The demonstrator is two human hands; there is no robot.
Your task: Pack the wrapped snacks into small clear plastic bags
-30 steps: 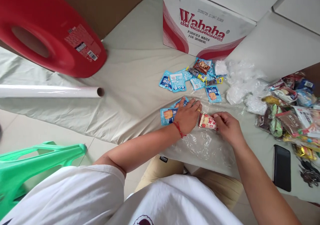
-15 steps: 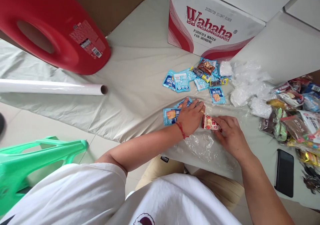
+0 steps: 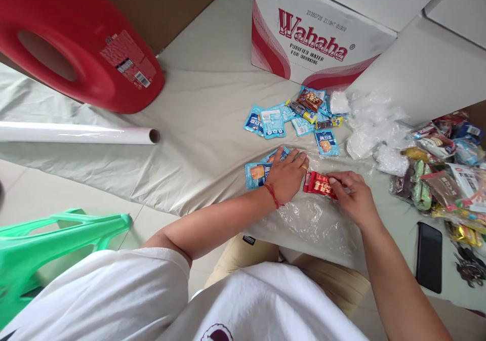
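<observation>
My left hand (image 3: 286,179) lies flat with its fingers outstretched, partly covering blue snack packets (image 3: 255,175) on the clear plastic film (image 3: 309,222). Just to its right is a small red snack packet (image 3: 319,184), its red printed side up. The thumb and fingers of my right hand (image 3: 355,194) pinch that packet at its right end. Farther back lie several more blue packets (image 3: 272,123), a brown cookie packet (image 3: 310,99) and two slim yellow-and-dark sachets (image 3: 328,123).
Crumpled clear bags (image 3: 370,123) and a heap of mixed snacks (image 3: 442,179) lie to the right, with a black phone (image 3: 429,257) nearer me. A Wahaha carton (image 3: 319,37) stands behind. On the left are a red jug (image 3: 132,78), a white roll (image 3: 79,132) and a green stool (image 3: 64,235).
My right hand has turned the small packet over, from its cream printed side to its red side. My left hand stays in place; the view shifts slightly.
</observation>
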